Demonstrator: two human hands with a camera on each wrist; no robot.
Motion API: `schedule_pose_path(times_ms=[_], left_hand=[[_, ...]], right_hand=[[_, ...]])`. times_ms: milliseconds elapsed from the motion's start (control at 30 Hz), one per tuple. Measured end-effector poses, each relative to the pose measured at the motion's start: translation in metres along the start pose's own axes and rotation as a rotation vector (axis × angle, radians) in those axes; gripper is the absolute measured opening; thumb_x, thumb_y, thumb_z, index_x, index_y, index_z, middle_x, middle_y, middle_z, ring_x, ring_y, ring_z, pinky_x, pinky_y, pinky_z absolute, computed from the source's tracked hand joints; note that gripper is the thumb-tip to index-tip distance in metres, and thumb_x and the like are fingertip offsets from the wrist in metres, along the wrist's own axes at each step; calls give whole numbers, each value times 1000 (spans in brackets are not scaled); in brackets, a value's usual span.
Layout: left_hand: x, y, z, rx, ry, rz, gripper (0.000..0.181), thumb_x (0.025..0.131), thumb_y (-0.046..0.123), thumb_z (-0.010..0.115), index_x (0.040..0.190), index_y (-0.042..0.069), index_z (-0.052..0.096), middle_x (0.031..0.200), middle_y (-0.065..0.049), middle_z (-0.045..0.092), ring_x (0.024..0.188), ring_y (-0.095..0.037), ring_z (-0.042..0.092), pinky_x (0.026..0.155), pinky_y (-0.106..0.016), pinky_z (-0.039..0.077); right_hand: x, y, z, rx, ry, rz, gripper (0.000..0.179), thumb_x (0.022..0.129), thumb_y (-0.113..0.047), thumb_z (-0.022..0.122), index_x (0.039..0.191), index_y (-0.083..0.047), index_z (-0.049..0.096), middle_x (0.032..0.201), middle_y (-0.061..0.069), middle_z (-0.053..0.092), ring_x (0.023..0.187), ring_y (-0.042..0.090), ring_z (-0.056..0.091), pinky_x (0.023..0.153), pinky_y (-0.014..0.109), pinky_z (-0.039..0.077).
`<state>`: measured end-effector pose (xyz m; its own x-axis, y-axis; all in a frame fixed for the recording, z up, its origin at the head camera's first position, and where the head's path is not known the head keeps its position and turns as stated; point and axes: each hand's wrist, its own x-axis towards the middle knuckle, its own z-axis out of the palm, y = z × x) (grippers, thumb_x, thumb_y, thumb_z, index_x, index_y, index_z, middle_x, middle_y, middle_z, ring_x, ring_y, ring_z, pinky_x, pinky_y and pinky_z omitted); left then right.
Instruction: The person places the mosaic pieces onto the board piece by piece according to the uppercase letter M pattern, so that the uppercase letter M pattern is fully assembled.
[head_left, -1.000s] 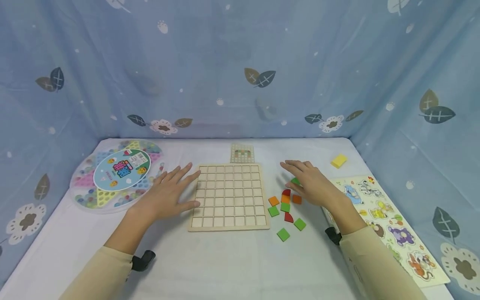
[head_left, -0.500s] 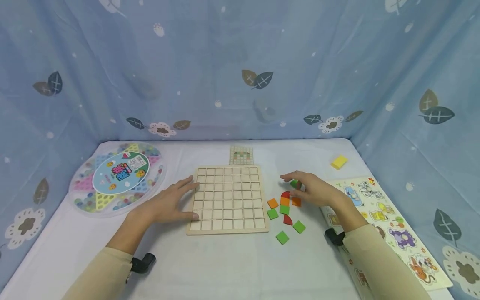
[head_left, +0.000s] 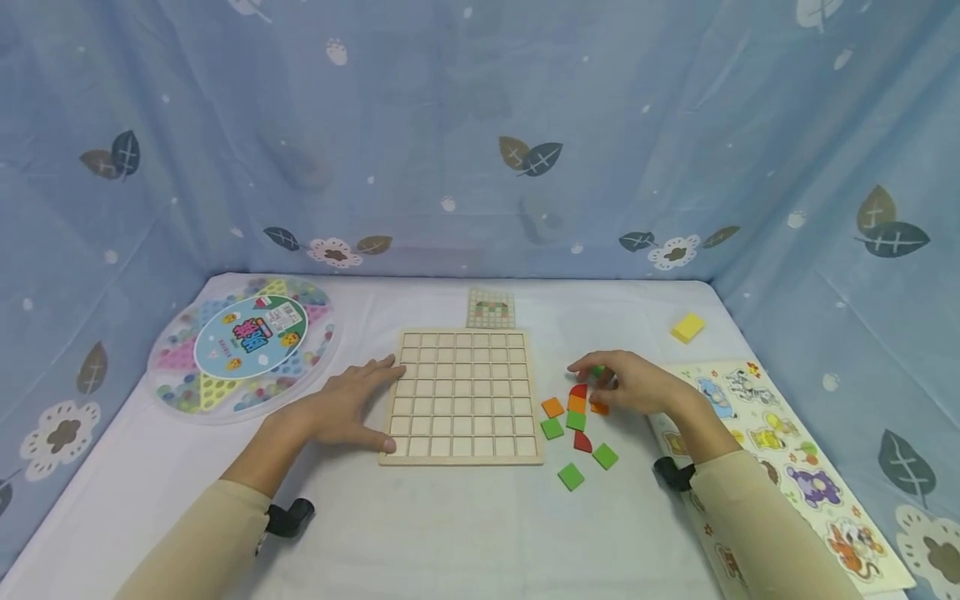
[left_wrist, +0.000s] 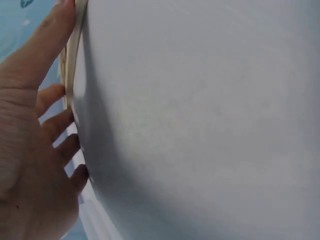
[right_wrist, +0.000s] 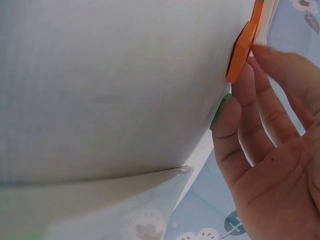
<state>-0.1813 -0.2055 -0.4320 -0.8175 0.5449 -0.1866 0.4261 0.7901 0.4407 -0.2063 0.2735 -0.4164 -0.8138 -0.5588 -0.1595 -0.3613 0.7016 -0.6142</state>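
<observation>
A square wooden grid board [head_left: 465, 460] lies flat in the middle of the table. Along its left edge rests my left hand [head_left: 337, 410], fingers spread, the thumb on the near left corner. Right of the board are loose tiles: green squares [head_left: 571, 477], orange squares [head_left: 552, 407] and red quarter-rounds [head_left: 582, 442]. My right hand [head_left: 637, 382] is low over the far part of this group, fingers loosely bent. A green tile [head_left: 597, 370] shows partly behind its fingers. In the right wrist view the thumb is close by an orange tile [right_wrist: 241, 52]; no firm grip shows.
A small pattern card [head_left: 491, 310] lies behind the board. At the back left sits a round clear game box [head_left: 251, 337] with coloured beads. An animal picture board [head_left: 813, 483] lies on the right under the right forearm, and a yellow block [head_left: 687, 327] stands beyond it.
My right hand has come down toward the tiles and its fingers have bent more. The left hand has settled lower on the board's left edge. The tiles look unmoved.
</observation>
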Motion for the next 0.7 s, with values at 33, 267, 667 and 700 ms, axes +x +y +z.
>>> schedule_pose_path(times_ms=[33,267,667,700], left_hand=[[0,0,1,1,1,-3,116,72,68,83,161,16,31,171,-14,19,154,-49,19,114,-77,20],[0,-9,7,-102,50,15,115,69,62,88,158,14,33,172,-17,13,156,-45,15,120,-70,13],[-4,-12,13,-167,65,47,97,63,63,91,143,31,45,174,-7,10,155,-47,9,111,-81,10],[-3,-11,13,-169,66,45,96,62,63,91,141,30,46,174,-6,11,155,-47,9,110,-82,10]], right_hand=[[0,0,0,4,-5,-1,44,92,-4,73,135,-11,64,118,3,68,90,17,61,73,28,54],[5,-2,2,6,-6,-20,38,90,-4,77,127,-9,67,114,2,70,90,17,61,75,28,54],[9,-7,6,-59,-24,-20,24,92,-11,77,115,-15,71,108,-4,68,91,15,60,81,29,54],[8,-7,5,-68,-23,-17,23,93,-12,77,114,-16,72,107,-4,68,91,14,60,82,29,54]])
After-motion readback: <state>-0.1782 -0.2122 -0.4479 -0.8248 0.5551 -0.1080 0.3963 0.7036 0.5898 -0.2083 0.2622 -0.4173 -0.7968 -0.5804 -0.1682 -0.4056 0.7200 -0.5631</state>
